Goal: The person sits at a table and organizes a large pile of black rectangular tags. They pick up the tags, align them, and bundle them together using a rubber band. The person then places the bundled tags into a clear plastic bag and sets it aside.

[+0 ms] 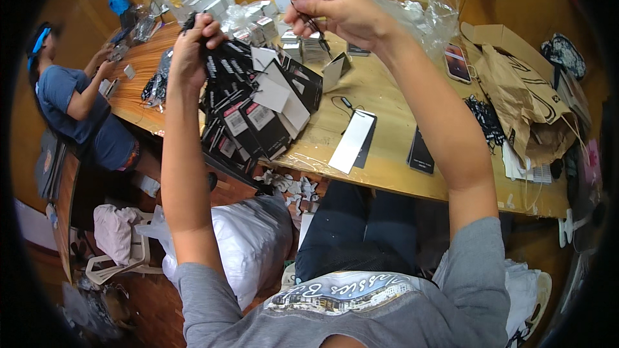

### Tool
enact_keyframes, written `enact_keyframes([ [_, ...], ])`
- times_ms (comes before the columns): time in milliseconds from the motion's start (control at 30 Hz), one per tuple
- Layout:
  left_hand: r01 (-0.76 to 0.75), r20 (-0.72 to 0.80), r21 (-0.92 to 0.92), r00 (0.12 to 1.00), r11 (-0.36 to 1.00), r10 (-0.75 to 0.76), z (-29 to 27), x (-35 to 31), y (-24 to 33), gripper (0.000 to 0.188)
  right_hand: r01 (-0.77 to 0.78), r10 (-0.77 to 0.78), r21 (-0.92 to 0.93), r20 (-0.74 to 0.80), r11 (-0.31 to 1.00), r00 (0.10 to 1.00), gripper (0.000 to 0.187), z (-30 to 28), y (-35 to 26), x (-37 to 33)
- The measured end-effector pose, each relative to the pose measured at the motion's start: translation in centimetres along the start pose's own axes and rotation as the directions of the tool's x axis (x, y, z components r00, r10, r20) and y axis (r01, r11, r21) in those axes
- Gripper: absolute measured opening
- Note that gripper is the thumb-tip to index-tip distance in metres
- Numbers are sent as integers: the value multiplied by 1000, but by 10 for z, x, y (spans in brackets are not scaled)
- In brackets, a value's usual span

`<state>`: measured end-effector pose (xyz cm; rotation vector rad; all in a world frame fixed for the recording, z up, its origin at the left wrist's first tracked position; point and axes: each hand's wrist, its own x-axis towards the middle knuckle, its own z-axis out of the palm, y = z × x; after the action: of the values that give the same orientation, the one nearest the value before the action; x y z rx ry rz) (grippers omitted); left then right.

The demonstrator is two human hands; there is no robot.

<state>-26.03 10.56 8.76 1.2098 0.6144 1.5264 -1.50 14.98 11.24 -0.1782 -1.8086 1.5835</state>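
Note:
My left hand [192, 55] is closed around the black strings of a thick bunch of hang tags [264, 122]. The tags, black and white, some with pale stickers, fan out below it over the table's near edge. Raised to the right, my right hand [338, 8] pinches a thin black string between thumb and fingers. A folded hang tag [336, 72] hangs under that hand, apparently on this string. Between my arms, a white tag [354, 142] with a dark one beneath it and a looped string lies on the table. A black tag [421, 154] rests beside my right forearm.
Stacks of small tags [313, 48] and clear plastic bags [419, 0] line the table's far side. At right are a phone [457, 64], black strings [485, 119] and a brown paper bag [522, 84]. A co-worker [77, 100] sits left. A white sack [251, 238] stands below.

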Motion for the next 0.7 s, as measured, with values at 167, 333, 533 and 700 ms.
enact_keyframes([
  [167,-34,-85,53,996,998,39,19,-2,-1,18,146,-146,-2,-42,989,988,16,29,1,54],
  [333,3,-138,123,990,992,14,30,-5,-1,21,142,-146,-48,-89,989,985,21,58,11,86],
  [533,48,-183,81,983,996,-33,38,-6,-2,22,24,-21,15,-174,1000,984,27,55,24,97],
  [700,87,-19,33,996,996,-86,29,-3,-3,16,-242,301,183,-494,953,816,22,49,32,96],
])
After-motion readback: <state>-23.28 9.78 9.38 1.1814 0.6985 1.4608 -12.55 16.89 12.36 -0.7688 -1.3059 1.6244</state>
